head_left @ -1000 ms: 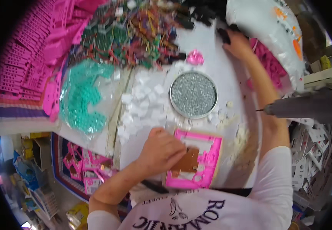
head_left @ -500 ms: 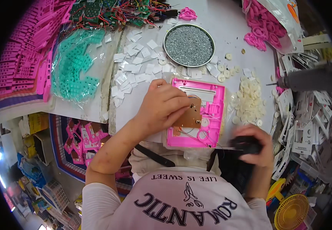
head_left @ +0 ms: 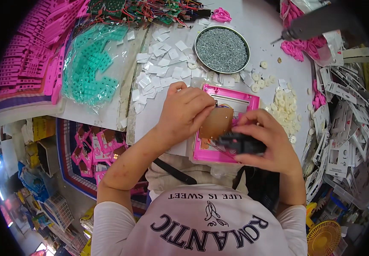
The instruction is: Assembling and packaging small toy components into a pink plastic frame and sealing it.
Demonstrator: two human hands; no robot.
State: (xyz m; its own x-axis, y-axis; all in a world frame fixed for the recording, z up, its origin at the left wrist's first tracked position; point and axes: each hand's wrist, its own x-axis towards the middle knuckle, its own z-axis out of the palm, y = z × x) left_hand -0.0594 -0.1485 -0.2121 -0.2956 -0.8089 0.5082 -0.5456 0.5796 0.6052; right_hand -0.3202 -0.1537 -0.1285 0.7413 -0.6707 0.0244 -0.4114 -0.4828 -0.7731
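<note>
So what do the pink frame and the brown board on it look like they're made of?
Pink rectangular frame: likely moulded plastic, with a uniform bright colour and slight gloss. Flat brown board: probably matte laminate circuit board, thin and with wires beside it.

A pink plastic frame (head_left: 240, 99) lies flat at the table's near edge, its rectangular window open toward the far side. A brown circuit board (head_left: 215, 123) sits tilted over the frame's middle, thin wires running under it, pinched by the left hand (head_left: 183, 112). The right hand (head_left: 264, 138) grips a small black part (head_left: 238, 143) lying crosswise over the frame's near edge, touching the board's corner.
</note>
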